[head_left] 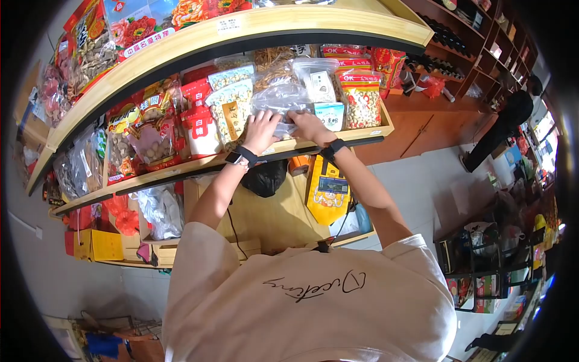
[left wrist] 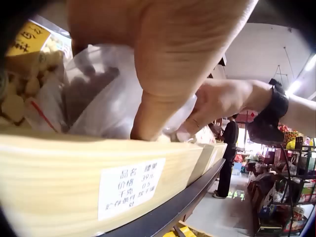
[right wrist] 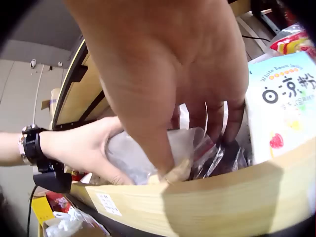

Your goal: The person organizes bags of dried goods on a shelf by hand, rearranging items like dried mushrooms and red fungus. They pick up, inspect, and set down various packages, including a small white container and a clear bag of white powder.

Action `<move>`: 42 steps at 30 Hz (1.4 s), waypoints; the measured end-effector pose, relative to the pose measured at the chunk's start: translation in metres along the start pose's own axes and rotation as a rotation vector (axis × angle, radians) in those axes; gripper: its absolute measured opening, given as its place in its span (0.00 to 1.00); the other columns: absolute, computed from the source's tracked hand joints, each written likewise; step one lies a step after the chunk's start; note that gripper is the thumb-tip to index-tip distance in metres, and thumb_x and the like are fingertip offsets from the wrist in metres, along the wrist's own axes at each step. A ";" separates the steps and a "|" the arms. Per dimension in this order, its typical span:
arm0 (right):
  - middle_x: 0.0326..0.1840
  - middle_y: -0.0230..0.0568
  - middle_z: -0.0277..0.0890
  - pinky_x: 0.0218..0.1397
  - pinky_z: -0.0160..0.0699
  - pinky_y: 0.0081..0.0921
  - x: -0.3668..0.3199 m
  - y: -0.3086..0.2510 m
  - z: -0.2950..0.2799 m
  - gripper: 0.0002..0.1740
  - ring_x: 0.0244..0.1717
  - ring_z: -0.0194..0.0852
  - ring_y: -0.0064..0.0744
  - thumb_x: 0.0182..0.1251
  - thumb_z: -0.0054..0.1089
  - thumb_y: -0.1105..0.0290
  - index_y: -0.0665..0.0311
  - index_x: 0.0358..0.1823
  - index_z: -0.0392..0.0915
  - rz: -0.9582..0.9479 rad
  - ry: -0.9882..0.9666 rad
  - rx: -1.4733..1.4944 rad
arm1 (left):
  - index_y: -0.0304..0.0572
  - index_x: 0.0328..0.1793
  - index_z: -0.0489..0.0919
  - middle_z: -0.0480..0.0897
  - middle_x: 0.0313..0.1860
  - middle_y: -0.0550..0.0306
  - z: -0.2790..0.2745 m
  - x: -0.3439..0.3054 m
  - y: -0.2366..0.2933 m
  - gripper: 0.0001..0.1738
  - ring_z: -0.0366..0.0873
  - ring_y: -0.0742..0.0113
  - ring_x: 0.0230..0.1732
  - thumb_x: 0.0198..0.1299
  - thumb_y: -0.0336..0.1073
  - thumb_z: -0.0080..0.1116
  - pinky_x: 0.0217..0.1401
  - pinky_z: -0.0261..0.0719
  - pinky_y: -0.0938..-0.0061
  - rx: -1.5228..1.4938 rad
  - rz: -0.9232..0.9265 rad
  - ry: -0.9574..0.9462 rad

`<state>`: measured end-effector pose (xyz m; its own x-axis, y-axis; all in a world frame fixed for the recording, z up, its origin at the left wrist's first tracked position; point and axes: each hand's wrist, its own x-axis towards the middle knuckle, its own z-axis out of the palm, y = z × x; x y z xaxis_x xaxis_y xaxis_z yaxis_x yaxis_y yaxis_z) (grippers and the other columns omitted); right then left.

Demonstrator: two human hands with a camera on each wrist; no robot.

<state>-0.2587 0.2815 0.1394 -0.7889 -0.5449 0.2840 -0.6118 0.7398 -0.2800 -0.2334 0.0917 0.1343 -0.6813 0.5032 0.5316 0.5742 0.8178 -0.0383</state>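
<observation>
Left hand (head_left: 262, 131), one: curled over the near left of a clear plastic bag (head_left: 279, 96), thumb on its front side, so we record it as grasping. Right hand (head_left: 309, 127), one: bent over the bag's right edge, thumb and fingers on either side of the film; we enter it likewise as grasping.

Clear plastic bag, one: lying in the wooden shelf (left wrist: 54, 168), just behind the front board, between a packet of pale pieces with a yellow label (head_left: 232, 117) on the left and a white-and-blue jelly powder packet (right wrist: 281, 106) on the right. Brown dried goods (head_left: 274, 77) lie behind it. Contents: we cannot make them out; a red strip shows along one edge.

Handling, in our judgement: soft, slack and fairly light, with slick film that may slide under the fingertips and crumple rather than stand. We would list the contents as possibly breakable, so no hard squeezing. Best hold: both sides, low down, where the filling gives the fingers something to bear on; the loose top film alone we rate as a poor grip.
</observation>
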 end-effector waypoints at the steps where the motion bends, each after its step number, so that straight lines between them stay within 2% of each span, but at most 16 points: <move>1: 0.42 0.48 0.77 0.53 0.72 0.37 -0.002 0.000 0.001 0.23 0.50 0.73 0.50 0.46 0.67 0.67 0.60 0.46 0.71 0.009 -0.013 0.017 | 0.48 0.52 0.71 0.72 0.43 0.56 -0.002 -0.003 -0.001 0.31 0.68 0.57 0.52 0.38 0.39 0.72 0.51 0.63 0.63 -0.011 0.002 -0.039; 5: 0.42 0.49 0.76 0.55 0.71 0.37 -0.009 0.007 -0.007 0.24 0.53 0.71 0.49 0.45 0.67 0.69 0.60 0.47 0.70 -0.041 -0.073 0.141 | 0.47 0.55 0.69 0.74 0.46 0.55 -0.016 -0.009 -0.008 0.29 0.69 0.56 0.54 0.45 0.38 0.68 0.55 0.65 0.63 -0.248 -0.010 -0.100; 7: 0.41 0.51 0.76 0.52 0.72 0.38 -0.015 -0.001 -0.009 0.24 0.50 0.73 0.51 0.46 0.66 0.72 0.59 0.48 0.70 -0.044 0.014 -0.017 | 0.45 0.51 0.72 0.75 0.47 0.54 -0.018 -0.010 -0.009 0.23 0.69 0.55 0.54 0.49 0.39 0.65 0.56 0.66 0.64 -0.364 -0.093 -0.143; 10: 0.36 0.52 0.78 0.45 0.76 0.39 -0.010 0.011 -0.006 0.20 0.42 0.77 0.52 0.49 0.59 0.77 0.62 0.46 0.70 -0.085 0.022 -0.004 | 0.44 0.38 0.79 0.77 0.41 0.55 -0.029 -0.017 -0.006 0.11 0.73 0.53 0.48 0.51 0.39 0.63 0.51 0.70 0.63 -0.124 -0.086 0.174; 14: 0.32 0.56 0.78 0.42 0.76 0.41 -0.021 0.007 -0.005 0.16 0.38 0.77 0.54 0.53 0.51 0.80 0.68 0.47 0.70 -0.001 -0.011 -0.031 | 0.44 0.38 0.80 0.77 0.38 0.54 -0.013 -0.022 -0.018 0.11 0.74 0.52 0.44 0.49 0.37 0.64 0.48 0.72 0.64 -0.305 -0.216 0.037; 16: 0.35 0.57 0.77 0.42 0.76 0.43 -0.032 -0.012 -0.018 0.20 0.39 0.77 0.56 0.52 0.54 0.79 0.67 0.49 0.69 0.100 -0.050 -0.067 | 0.44 0.38 0.80 0.77 0.37 0.54 -0.015 -0.020 -0.015 0.11 0.75 0.52 0.43 0.49 0.37 0.65 0.47 0.73 0.64 -0.255 -0.132 0.063; 17: 0.44 0.56 0.74 0.45 0.75 0.42 -0.037 -0.016 -0.013 0.22 0.45 0.74 0.55 0.51 0.58 0.76 0.66 0.51 0.68 0.081 0.065 -0.010 | 0.44 0.38 0.79 0.77 0.37 0.54 -0.015 -0.020 -0.013 0.11 0.75 0.52 0.42 0.49 0.37 0.65 0.46 0.74 0.64 -0.240 -0.091 0.073; 18: 0.46 0.53 0.73 0.47 0.74 0.40 -0.041 -0.027 -0.018 0.23 0.47 0.74 0.53 0.51 0.59 0.75 0.65 0.51 0.68 0.035 0.144 0.002 | 0.45 0.41 0.78 0.76 0.39 0.55 -0.017 -0.019 -0.013 0.17 0.73 0.53 0.45 0.46 0.40 0.67 0.48 0.71 0.64 -0.241 -0.140 -0.013; 20: 0.48 0.51 0.72 0.50 0.74 0.39 -0.049 -0.044 -0.025 0.23 0.48 0.73 0.50 0.50 0.61 0.74 0.64 0.50 0.68 -0.004 0.222 0.022 | 0.45 0.43 0.76 0.75 0.41 0.55 -0.025 -0.017 -0.002 0.20 0.72 0.54 0.47 0.44 0.41 0.68 0.49 0.69 0.64 -0.140 -0.137 0.046; 22: 0.49 0.45 0.71 0.57 0.68 0.38 -0.052 -0.051 -0.028 0.24 0.51 0.70 0.46 0.52 0.61 0.72 0.61 0.52 0.68 -0.328 0.404 0.063 | 0.46 0.47 0.73 0.72 0.46 0.57 -0.028 -0.015 0.004 0.29 0.68 0.56 0.50 0.38 0.43 0.71 0.51 0.63 0.65 -0.034 -0.084 0.168; 25: 0.51 0.41 0.70 0.61 0.62 0.38 -0.053 -0.039 0.003 0.24 0.54 0.66 0.43 0.54 0.60 0.72 0.60 0.54 0.68 -0.432 0.451 0.067 | 0.47 0.56 0.71 0.71 0.55 0.57 -0.033 -0.015 0.015 0.33 0.65 0.58 0.61 0.40 0.39 0.69 0.60 0.60 0.61 0.002 0.207 0.228; 26: 0.60 0.46 0.65 0.67 0.56 0.40 -0.050 -0.035 0.009 0.24 0.63 0.60 0.46 0.60 0.55 0.69 0.62 0.59 0.65 -0.404 0.425 0.069 | 0.46 0.64 0.66 0.67 0.63 0.52 -0.025 -0.012 0.014 0.34 0.58 0.54 0.69 0.48 0.40 0.63 0.68 0.54 0.58 0.018 0.187 0.151; 27: 0.60 0.46 0.65 0.67 0.56 0.40 -0.046 -0.034 0.012 0.24 0.63 0.60 0.46 0.60 0.55 0.69 0.62 0.59 0.65 -0.407 0.423 0.071 | 0.46 0.64 0.66 0.67 0.63 0.52 -0.019 -0.007 0.015 0.34 0.58 0.54 0.69 0.48 0.40 0.63 0.68 0.54 0.58 0.020 0.183 0.150; 30: 0.71 0.53 0.51 0.75 0.41 0.43 -0.027 -0.024 0.021 0.30 0.73 0.45 0.49 0.69 0.41 0.61 0.66 0.70 0.53 -0.106 0.488 0.039 | 0.39 0.70 0.59 0.58 0.70 0.42 -0.004 0.012 0.009 0.32 0.50 0.48 0.73 0.61 0.44 0.50 0.73 0.45 0.53 0.076 -0.010 0.203; 33: 0.72 0.54 0.51 0.74 0.43 0.43 -0.010 -0.012 0.033 0.31 0.73 0.46 0.50 0.69 0.41 0.59 0.67 0.69 0.53 0.017 0.532 0.011 | 0.41 0.71 0.59 0.60 0.70 0.43 0.017 0.020 -0.002 0.33 0.53 0.52 0.72 0.62 0.47 0.48 0.73 0.47 0.55 0.136 -0.140 0.173; 42: 0.71 0.56 0.53 0.73 0.48 0.40 -0.004 -0.005 0.042 0.34 0.71 0.50 0.49 0.67 0.44 0.56 0.70 0.68 0.53 0.019 0.526 -0.098 | 0.40 0.69 0.62 0.62 0.69 0.42 0.030 0.015 -0.001 0.31 0.57 0.52 0.71 0.63 0.47 0.46 0.71 0.51 0.58 0.151 -0.155 0.140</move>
<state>-0.2551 0.2637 0.1006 -0.6488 -0.2784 0.7082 -0.5696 0.7948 -0.2093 -0.2578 0.1064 0.1173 -0.6802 0.3334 0.6528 0.3862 0.9199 -0.0674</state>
